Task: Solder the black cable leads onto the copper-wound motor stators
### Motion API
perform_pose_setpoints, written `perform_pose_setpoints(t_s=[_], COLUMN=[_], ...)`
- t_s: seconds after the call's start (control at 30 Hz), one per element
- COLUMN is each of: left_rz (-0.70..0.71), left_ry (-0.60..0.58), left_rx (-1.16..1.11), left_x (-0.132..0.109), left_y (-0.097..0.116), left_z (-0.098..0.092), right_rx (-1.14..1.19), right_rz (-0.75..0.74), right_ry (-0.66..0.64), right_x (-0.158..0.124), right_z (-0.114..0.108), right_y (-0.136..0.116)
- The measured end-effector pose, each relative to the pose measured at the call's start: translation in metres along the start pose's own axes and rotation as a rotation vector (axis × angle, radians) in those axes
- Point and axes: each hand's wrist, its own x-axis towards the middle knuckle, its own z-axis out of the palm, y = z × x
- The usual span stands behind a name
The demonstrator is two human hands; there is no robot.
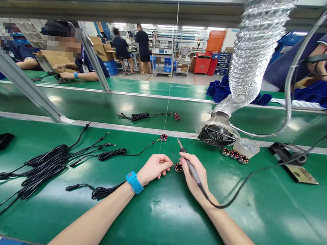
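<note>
My right hand (194,175) is closed around a soldering iron (193,171), its tip pointing up and away. Just left of it, my left hand (155,169) pinches the thin wire end of a black cable (107,192), whose coil lies partly under my forearm. Between both hands sits a small round part with a ring of contacts (178,167), partly covered by my right fingers. Whether the wire touches it I cannot tell. A thin strand of solder wire (171,70) hangs from above, behind my hands. Farther off rests a similar round part (163,137) joined to a coiled cable (112,154).
Black cables (45,165) are heaped at left. A fume fan (217,133) under a foil duct (252,42) stands at back right, beside several round parts (234,154) and a translucent cup (247,148). An iron stand (294,160) is farther right. Co-workers sit across the bench.
</note>
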Motion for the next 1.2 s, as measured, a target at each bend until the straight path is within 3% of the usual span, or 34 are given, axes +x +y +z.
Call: perform_pose_setpoints(t_s=[0.2,0.4,0.8,1.2], left_rz=[0.080,0.143,0.041,-0.003], left_ry=[-0.008,-0.009,-0.127,-0.137], left_rx=[0.074,0.150,0.055,-0.045], left_x=[-0.007,-0.010,-0.006,-0.004], left_y=[0.006,0.009,0.000,-0.002], left_z=[0.005,0.007,0.002,0.005], right_rx=[-0.065,-0.095,-0.096,-0.085], right_rz=[-0.129,-0.185,-0.169,-0.176], right_ry=[-0.120,-0.131,-0.098,-0.118], right_x=[0.000,-0.002,-0.006,-0.008], right_z=[0.011,0.012,0.012,0.013], right_y=[0.010,0.009,0.012,0.012])
